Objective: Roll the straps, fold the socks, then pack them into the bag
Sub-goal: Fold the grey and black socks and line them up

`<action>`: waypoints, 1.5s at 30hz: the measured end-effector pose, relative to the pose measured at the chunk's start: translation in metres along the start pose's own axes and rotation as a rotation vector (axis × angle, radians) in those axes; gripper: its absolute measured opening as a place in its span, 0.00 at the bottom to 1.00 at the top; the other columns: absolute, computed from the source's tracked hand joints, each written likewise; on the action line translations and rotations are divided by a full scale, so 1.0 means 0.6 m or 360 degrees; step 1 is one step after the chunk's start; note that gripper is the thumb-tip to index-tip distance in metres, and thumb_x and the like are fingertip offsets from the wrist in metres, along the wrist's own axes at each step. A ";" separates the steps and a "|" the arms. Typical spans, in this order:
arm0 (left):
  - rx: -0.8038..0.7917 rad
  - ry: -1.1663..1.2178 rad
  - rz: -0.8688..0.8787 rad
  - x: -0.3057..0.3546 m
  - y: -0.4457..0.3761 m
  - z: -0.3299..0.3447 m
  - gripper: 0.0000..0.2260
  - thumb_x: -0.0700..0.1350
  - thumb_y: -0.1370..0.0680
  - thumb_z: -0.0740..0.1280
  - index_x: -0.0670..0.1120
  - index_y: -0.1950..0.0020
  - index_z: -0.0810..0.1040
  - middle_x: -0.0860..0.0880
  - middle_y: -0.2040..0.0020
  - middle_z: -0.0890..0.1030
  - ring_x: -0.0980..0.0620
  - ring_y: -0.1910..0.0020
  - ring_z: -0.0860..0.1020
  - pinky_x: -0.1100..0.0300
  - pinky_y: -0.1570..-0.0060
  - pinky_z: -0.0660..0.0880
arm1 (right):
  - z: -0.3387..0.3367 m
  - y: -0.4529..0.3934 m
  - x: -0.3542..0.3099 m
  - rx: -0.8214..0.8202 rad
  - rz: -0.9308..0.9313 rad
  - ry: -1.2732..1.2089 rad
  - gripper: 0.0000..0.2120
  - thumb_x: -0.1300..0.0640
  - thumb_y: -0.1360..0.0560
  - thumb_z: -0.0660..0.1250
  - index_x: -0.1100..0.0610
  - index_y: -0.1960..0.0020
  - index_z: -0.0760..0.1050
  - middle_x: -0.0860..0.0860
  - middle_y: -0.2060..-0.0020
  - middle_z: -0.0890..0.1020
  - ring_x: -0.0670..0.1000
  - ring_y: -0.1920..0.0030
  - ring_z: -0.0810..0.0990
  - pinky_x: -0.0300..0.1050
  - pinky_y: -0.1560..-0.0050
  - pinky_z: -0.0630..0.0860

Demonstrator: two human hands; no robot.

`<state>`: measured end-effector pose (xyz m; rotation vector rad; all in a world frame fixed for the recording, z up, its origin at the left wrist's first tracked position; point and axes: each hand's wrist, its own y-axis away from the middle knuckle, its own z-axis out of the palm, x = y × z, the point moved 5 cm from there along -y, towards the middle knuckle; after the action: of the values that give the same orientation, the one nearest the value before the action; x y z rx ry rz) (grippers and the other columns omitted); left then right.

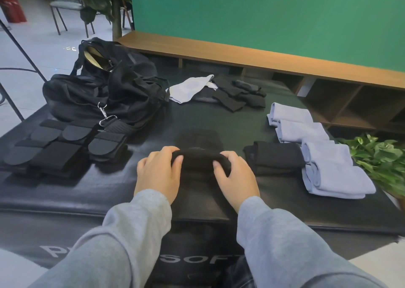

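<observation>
On your far left the straps (63, 147) lie stacked on the worktop (219, 121), the open bag (105, 90) just behind them with nothing packed that I can see. Centre: your left hand (158, 170) and right hand (235, 173) both curl round a black sock (200, 156), mid-fold. Unfolded socks (219, 92) wait beyond; folded socks (315, 147) line the right.

Bare mat (153, 121) runs down the middle; black straps (63, 147) and duffel bag (105, 90) crowd its left edge, folded socks (317, 152) (blue and black) its right.
</observation>
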<state>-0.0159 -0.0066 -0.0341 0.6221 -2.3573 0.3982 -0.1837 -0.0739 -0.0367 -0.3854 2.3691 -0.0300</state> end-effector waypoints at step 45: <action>-0.0069 -0.0327 0.0327 0.006 -0.007 0.016 0.17 0.52 0.26 0.62 0.57 0.37 0.68 0.60 0.30 0.63 0.59 0.32 0.61 0.58 0.34 0.54 | 0.012 -0.004 -0.011 -0.0087 -0.0278 0.0359 0.19 0.58 0.28 0.61 0.48 0.38 0.71 0.40 0.30 0.63 0.41 0.30 0.57 0.41 0.32 0.54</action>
<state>-0.0212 -0.0155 -0.0385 0.4177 -2.6306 0.3877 -0.1735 -0.0735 -0.0374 -0.6443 2.5550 -0.0948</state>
